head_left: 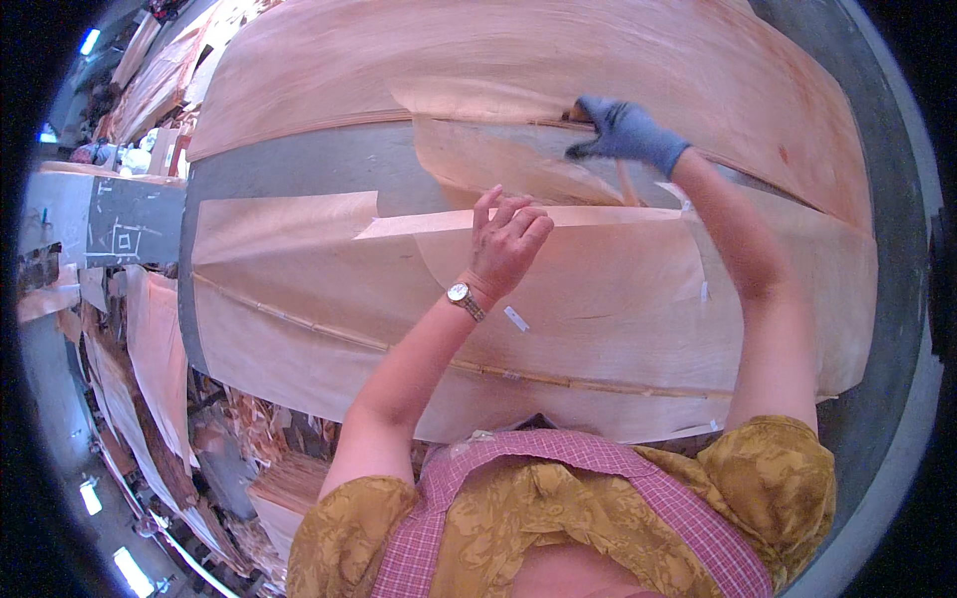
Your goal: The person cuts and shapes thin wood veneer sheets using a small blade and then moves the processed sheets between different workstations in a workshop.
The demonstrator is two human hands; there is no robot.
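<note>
The thin sheet (488, 154) between far stack (558, 50) and near sheets (608, 319) should probably be supported gently by left hand (506, 244), half-curled and seemingly empty, and right hand (634, 136), whose grip I cannot tell.

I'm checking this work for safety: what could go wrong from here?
The thin wood-toned sheet angled over the grey surface might crease or tear if pulled unevenly. The left hand is bare, so sheet edges could scratch it, unlike the gloved right hand. The wristwatch might snag on an edge.
</note>
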